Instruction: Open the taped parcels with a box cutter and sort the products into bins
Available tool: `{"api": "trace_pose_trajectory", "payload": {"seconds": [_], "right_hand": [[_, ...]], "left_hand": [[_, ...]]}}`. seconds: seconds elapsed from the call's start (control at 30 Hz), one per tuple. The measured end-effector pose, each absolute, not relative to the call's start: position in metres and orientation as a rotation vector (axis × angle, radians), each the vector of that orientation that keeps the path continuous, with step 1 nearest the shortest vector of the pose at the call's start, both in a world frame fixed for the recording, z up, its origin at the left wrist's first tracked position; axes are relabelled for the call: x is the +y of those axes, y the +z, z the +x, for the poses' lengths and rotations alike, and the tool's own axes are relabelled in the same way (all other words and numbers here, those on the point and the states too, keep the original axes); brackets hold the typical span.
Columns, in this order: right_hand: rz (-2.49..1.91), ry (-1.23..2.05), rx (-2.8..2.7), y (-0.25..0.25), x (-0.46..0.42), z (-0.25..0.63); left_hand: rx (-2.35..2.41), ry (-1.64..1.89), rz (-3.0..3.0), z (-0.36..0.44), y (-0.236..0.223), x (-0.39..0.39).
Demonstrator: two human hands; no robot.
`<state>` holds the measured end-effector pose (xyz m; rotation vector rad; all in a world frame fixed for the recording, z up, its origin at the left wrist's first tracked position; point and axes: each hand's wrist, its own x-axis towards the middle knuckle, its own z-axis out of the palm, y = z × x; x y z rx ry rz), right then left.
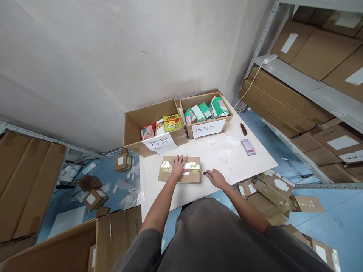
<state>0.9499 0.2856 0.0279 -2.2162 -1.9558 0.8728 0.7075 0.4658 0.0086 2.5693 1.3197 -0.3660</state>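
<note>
A taped cardboard box [166, 176] lies flat on the white table [227, 166], with shiny clear tape running along its top. My left hand [178, 166] rests on top of it with fingers spread. In my right hand [216, 178] is a yellow-and-black utility knife [204, 173], its tip at the box's right end, by the tape. Whether the blade is cutting into the tape is too small to tell.
Behind stand two open cartons with paper signs: one [133, 145] holds booklets, the other [208, 132] green-and-white boxes. A red-and-black cutter [243, 129] and a blurred purple item [248, 146] lie at right. Loaded shelves [312, 85] and floor boxes [273, 189] surround the table.
</note>
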Motion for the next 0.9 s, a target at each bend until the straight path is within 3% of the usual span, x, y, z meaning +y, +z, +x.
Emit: {"api": "trace_pose_trajectory", "payload": {"seconds": [0.17, 0.47, 0.67, 0.9], "right_hand": [[-2.265, 0.728, -1.993, 0.022, 0.29, 0.942], [-2.337, 0.756, -2.02, 0.019, 0.308, 0.931], [-2.691, 0.649, -1.532, 0.029, 0.305, 1.001], [-2.334, 0.99, -1.387, 0.015, 0.282, 0.977]], "left_hand": [[1.335, -0.212, 2.669, 0.699, 0.003, 0.457], [1.408, -0.081, 2.543, 0.703, 0.009, 0.439], [1.481, -0.025, 2.516, 0.709, 0.007, 0.436], [1.507, 0.04, 2.532, 0.707, -0.003, 0.436]]}}
